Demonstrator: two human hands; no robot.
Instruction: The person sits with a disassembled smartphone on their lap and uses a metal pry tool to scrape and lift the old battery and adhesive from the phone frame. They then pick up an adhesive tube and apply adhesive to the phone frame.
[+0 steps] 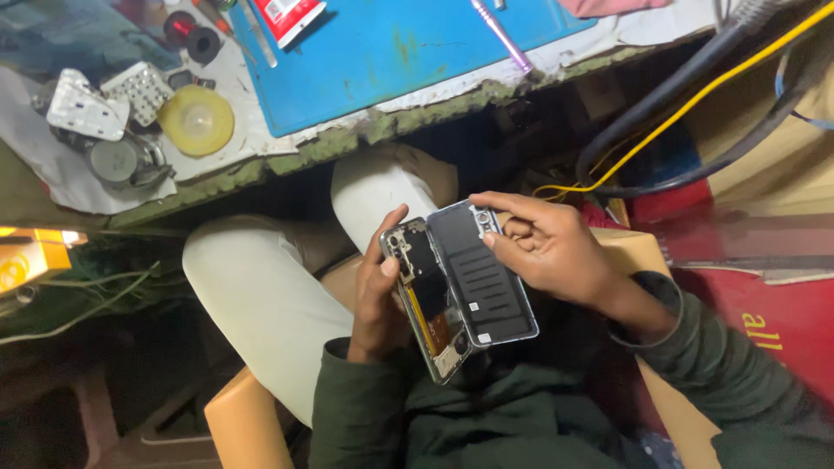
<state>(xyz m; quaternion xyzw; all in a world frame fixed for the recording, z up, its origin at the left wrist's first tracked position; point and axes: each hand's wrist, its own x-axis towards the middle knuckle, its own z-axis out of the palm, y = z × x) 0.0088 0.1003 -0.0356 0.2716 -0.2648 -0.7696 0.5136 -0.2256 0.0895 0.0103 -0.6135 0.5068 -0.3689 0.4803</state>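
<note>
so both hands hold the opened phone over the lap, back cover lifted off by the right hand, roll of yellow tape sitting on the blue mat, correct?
Not quite: the roll of yellow tape sits on the white sheet left of the blue mat, per the head view. The rest holds: left hand grips the phone, right hand the back cover.

This looks like a small phone-repair workshop. Along the top of the frame runs a worn counter (452,102) with crumbling edges, topped by a blue work mat (391,61). At upper left lie rolls of tape (196,120), small metal parts (87,106) and a red tube (289,16); a purple tool (501,35) rests at top centre. Black and yellow cables (686,104) trail at upper right. An opened phone (434,295) sits mid-frame.
</note>
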